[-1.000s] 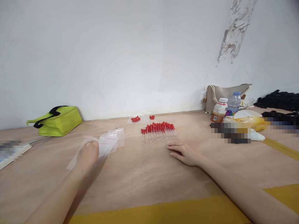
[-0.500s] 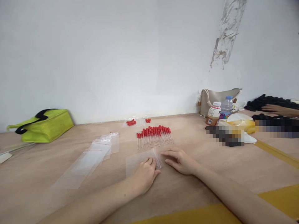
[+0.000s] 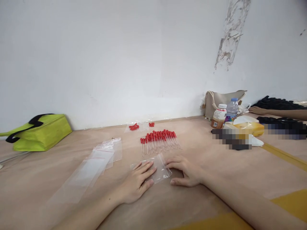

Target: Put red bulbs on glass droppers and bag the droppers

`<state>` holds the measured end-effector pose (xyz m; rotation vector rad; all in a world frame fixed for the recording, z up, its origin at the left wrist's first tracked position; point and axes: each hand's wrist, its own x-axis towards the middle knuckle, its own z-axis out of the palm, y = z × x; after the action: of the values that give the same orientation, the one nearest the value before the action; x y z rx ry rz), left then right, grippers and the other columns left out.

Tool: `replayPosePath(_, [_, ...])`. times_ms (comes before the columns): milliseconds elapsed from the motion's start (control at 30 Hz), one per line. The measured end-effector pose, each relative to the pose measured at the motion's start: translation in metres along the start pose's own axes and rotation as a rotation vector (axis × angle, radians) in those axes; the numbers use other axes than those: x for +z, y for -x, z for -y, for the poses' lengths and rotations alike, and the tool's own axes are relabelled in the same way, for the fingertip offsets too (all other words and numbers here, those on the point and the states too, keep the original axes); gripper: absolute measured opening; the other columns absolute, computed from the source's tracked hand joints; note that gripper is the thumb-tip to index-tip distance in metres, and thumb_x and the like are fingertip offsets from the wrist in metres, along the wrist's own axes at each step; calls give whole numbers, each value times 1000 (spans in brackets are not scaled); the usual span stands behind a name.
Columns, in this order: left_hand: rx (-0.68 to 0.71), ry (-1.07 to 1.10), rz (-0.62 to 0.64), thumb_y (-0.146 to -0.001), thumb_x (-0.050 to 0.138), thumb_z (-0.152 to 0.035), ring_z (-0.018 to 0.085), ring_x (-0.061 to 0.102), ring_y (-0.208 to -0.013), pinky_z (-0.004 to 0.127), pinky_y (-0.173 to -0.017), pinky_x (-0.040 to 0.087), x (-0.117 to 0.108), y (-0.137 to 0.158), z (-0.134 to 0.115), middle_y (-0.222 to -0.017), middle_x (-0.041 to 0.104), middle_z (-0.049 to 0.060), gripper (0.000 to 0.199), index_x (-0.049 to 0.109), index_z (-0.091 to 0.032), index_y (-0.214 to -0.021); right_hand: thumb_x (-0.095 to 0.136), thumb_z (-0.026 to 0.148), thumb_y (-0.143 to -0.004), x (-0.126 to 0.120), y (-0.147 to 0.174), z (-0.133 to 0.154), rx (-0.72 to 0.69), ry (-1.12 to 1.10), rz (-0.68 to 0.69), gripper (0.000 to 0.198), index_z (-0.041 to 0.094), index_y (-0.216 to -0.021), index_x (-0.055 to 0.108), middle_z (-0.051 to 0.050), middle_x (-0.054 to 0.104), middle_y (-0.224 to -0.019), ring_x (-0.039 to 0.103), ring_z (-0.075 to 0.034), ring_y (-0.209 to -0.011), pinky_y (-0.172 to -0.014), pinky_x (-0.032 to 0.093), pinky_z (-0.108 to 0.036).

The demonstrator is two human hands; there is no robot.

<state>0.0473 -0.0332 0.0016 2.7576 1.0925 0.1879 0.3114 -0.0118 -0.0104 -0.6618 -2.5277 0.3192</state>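
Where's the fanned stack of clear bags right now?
In the head view, the stack lies on the table left of centre, between the green bag and the left hand.

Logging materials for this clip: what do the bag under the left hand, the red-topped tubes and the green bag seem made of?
Small bag: thin, glossy plastic film; highlights, table showing through. Red-topped tubes: clear glass or plastic, unclear which; opaque bulbous tops, perhaps rubber. Green bag: probably fabric, low sheen, soft folds.
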Motion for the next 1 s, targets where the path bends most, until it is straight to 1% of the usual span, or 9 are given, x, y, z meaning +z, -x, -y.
replayPosePath(100, [22, 38, 3, -91, 30, -41, 21, 20, -130, 45, -105, 19, -4, 0, -1, -142, 22, 3, 50, 17, -27, -137, 60, 45, -68, 0, -3, -2, -83, -32, 44, 61, 18, -121, 49, -12, 50, -122, 47, -23, -112, -95, 35, -38])
replayPosePath(200, [28, 69, -5, -90, 33, -41, 21, 21, -129, 45, -105, 20, -6, 0, -1, -142, 23, 4, 54, 13, -26, -138, 61, 42, -67, 1, -8, -5, -149, -72, 58, 60, 17, -120, 50, -12, 51, -122, 47, -22, -111, -94, 36, -36])
replayPosePath(367, [3, 86, -12, -89, 33, -41, 23, 19, -130, 44, -105, 19, -1, 1, 3, -143, 21, 4, 57, 10, -24, -138, 58, 35, -71, 8, -15, -7, -112, -117, -86, 37, 19, -105, 60, -9, 61, -104, 56, -18, -95, -84, 43, -32])
replayPosePath(433, [-8, 89, -15, -89, 33, -42, 23, 19, -130, 44, -105, 20, 0, 1, 3, -143, 21, 5, 57, 11, -22, -139, 60, 36, -70, 9, -15, -5, -110, -84, -136, 38, 19, -104, 60, -9, 62, -100, 56, -19, -91, -82, 43, -33])
replayPosePath(533, [-8, 86, -10, -90, 33, -42, 22, 20, -130, 43, -105, 20, -2, 1, 1, -143, 21, 5, 57, 11, -22, -139, 61, 39, -69, 7, -11, -2, -129, -7, -172, 45, 18, -108, 57, -11, 60, -103, 54, -21, -94, -84, 41, -37])
replayPosePath(700, [21, 51, 5, -91, 31, -40, 22, 20, -130, 45, -104, 20, -4, -3, -2, -143, 22, 3, 51, 16, -26, -138, 57, 37, -72, 6, -11, 0, -171, 14, -74, 45, 17, -112, 55, -12, 59, -108, 51, -21, -103, -89, 38, -36])
replayPosePath(800, [27, 64, -12, -90, 33, -40, 22, 21, -130, 44, -105, 20, -2, -5, 0, -142, 23, 5, 54, 15, -24, -138, 57, 36, -73, 9, -15, -1, -211, -30, -9, 47, 17, -116, 53, -11, 57, -112, 50, -20, -106, -93, 36, -36])
replayPosePath(867, [20, 77, -15, -89, 34, -41, 22, 21, -129, 43, -105, 21, -2, -6, 0, -142, 24, 6, 56, 15, -22, -138, 57, 36, -73, 8, -16, -1, -221, -40, 41, 45, 19, -115, 54, -11, 55, -115, 49, -20, -107, -93, 36, -36])
replayPosePath(1000, [-17, 113, -18, -89, 35, -41, 22, 22, -129, 43, -105, 21, -4, 0, 3, -142, 24, 5, 54, 19, -25, -137, 60, 40, -71, -2, -14, -2, -184, -23, 106, 40, 25, -108, 60, -8, 43, -129, 42, -21, -115, -97, 31, -38])
